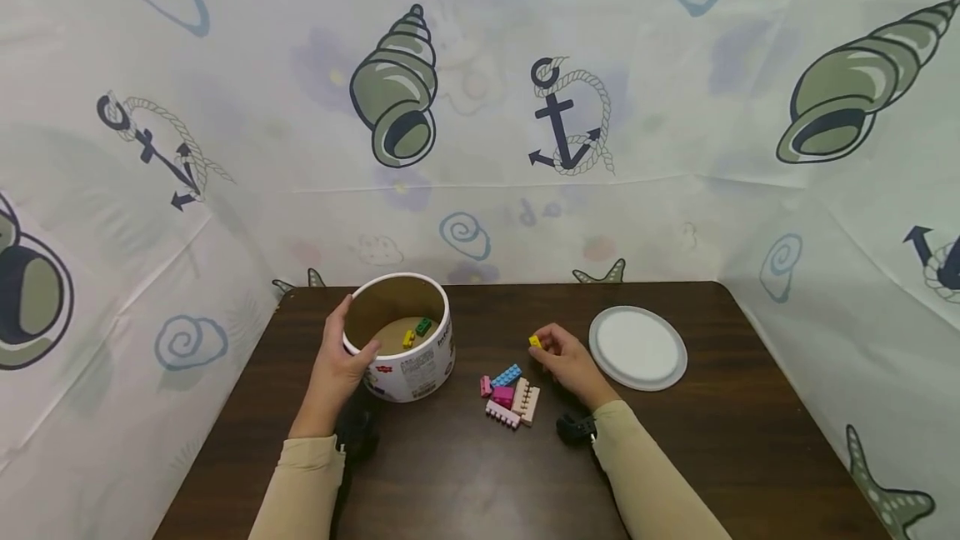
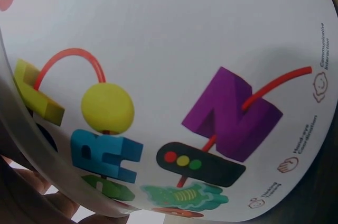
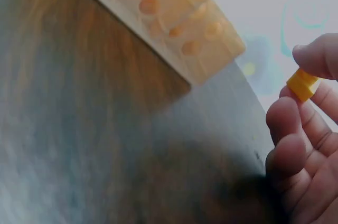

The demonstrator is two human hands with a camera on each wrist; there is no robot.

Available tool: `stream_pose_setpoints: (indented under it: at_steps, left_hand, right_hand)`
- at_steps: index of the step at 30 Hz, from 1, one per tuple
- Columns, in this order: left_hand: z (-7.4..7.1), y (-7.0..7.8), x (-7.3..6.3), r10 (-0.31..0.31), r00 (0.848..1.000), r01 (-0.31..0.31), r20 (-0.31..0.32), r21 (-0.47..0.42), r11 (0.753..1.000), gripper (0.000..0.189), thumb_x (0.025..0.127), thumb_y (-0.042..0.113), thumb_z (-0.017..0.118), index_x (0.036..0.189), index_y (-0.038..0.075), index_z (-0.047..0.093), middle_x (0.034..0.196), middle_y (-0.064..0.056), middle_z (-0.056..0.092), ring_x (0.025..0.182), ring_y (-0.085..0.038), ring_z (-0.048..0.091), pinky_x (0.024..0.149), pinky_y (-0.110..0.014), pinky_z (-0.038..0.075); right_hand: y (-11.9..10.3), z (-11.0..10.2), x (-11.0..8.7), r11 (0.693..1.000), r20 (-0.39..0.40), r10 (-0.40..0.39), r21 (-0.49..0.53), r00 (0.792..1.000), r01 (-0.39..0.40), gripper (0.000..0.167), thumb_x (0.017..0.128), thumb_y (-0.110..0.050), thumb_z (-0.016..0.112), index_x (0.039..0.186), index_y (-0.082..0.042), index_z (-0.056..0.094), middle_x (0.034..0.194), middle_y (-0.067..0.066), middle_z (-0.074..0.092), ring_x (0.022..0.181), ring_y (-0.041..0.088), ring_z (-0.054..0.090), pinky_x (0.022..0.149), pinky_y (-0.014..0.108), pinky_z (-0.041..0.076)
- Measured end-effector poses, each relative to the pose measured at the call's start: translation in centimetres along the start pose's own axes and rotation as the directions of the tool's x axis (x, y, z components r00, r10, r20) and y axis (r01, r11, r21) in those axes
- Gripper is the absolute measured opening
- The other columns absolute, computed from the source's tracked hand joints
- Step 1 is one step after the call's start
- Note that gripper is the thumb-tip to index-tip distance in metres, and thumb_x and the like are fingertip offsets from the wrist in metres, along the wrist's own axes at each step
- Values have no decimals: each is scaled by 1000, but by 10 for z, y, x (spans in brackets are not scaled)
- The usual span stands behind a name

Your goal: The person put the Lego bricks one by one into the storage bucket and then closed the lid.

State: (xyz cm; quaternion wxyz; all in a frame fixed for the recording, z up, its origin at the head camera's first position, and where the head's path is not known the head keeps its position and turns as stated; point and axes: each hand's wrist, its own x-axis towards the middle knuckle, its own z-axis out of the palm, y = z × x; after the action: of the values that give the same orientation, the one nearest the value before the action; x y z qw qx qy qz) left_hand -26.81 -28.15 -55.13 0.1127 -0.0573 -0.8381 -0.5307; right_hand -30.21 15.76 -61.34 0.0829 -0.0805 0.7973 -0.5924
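My left hand point(image 1: 340, 363) grips the near left rim of a round white tub point(image 1: 411, 377), thumb outside or over the edge and fingers on the far side. The tub tilts a little toward me; a yellow block point(image 1: 408, 339) and a green block point(image 1: 423, 327) lie on its bottom. In the left wrist view the tub's printed wall point(image 2: 158, 34) fills most of the picture. My right hand point(image 1: 572, 363) pinches a small yellow block point(image 3: 303, 84) between thumb and fingertips, above the table, to the right of the tub.
Between the hands lies a loose group of building blocks: a blue block point(image 1: 506, 376), a magenta block point(image 1: 502, 397), a cream block point(image 1: 526, 402) and several pink ones. A round white lid point(image 1: 638, 348) rests at the right on the dark wooden table point(image 1: 465, 473). Patterned cloth surrounds the table.
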Motion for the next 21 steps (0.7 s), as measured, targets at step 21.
stream_pose_setpoints:
  at_steps: [21]
  left_hand:
    - [0, -2, 1, 18, 1000, -18, -12, 7, 1000, 104, 95, 27, 81, 175, 14, 17, 175, -23, 25, 155, -44, 34, 125, -71, 28]
  right_hand:
    - [-160, 73, 28, 874, -140, -302, 354, 943, 332, 25, 107, -23, 71, 120, -5, 61, 94, 11, 65, 63, 17, 55, 52, 24, 44]
